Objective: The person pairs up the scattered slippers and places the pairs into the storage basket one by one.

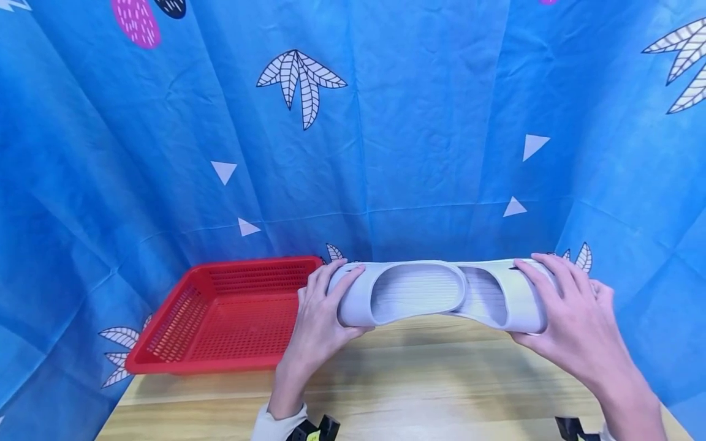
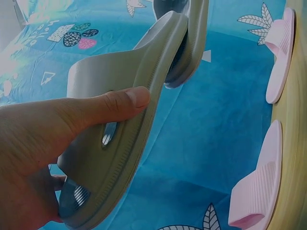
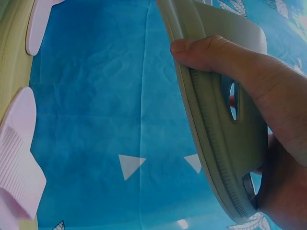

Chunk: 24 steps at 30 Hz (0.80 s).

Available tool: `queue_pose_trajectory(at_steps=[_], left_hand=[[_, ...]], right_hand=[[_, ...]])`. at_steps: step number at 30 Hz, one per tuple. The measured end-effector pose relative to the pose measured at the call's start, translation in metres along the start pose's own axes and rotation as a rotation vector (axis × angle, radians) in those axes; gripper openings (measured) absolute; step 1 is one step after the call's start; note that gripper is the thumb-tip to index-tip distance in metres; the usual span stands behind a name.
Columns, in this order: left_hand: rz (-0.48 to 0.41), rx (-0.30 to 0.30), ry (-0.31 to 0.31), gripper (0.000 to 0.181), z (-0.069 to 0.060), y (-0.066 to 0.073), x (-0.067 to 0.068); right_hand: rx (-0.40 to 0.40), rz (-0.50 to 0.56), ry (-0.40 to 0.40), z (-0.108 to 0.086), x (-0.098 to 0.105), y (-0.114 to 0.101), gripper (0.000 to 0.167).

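In the head view two pale grey slippers are raised above the wooden table, toe ends outward. My left hand [image 1: 321, 313] grips the left slipper [image 1: 357, 299] at its strap end, with the thumb along the side in the left wrist view. On the other side, my right hand [image 1: 576, 315] holds the right slipper [image 1: 524, 299] the same way, thumb pressed over its edge in the right wrist view. Their heel ends overlap in the middle, the left one in front. Parts of both slippers are covered by fingers.
A red plastic basket [image 1: 231, 367] with perforated sides stands on the table [image 1: 441, 392] at left. Pink slippers [image 2: 256, 191] lie on a wooden surface in both wrist views. Blue patterned cloth [image 1: 386, 153] hangs behind and at the sides.
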State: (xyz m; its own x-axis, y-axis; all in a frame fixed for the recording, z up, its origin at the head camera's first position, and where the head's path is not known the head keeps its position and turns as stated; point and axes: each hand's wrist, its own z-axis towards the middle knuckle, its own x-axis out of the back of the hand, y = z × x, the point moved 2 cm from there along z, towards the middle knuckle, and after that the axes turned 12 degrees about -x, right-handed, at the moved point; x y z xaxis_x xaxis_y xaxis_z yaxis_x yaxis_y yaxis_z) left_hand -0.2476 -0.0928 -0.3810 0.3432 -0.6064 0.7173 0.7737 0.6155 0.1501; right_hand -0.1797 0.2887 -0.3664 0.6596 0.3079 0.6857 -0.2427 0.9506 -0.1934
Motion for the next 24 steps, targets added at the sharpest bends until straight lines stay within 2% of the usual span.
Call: queue_pose_trajectory(at_steps=[15, 24], left_hand=[[0.0, -0.035, -0.001, 0.104, 0.0008, 0.0053, -0.0074], [0.0, -0.06, 0.015, 0.104, 0.0015, 0.0073, -0.0097]], right_hand=[[0.033, -0.022, -0.001, -0.0012, -0.0061, -0.0065, 0.101], [0.021, -0.006, -0.014, -0.001, -0.0077, -0.0101, 0.105]])
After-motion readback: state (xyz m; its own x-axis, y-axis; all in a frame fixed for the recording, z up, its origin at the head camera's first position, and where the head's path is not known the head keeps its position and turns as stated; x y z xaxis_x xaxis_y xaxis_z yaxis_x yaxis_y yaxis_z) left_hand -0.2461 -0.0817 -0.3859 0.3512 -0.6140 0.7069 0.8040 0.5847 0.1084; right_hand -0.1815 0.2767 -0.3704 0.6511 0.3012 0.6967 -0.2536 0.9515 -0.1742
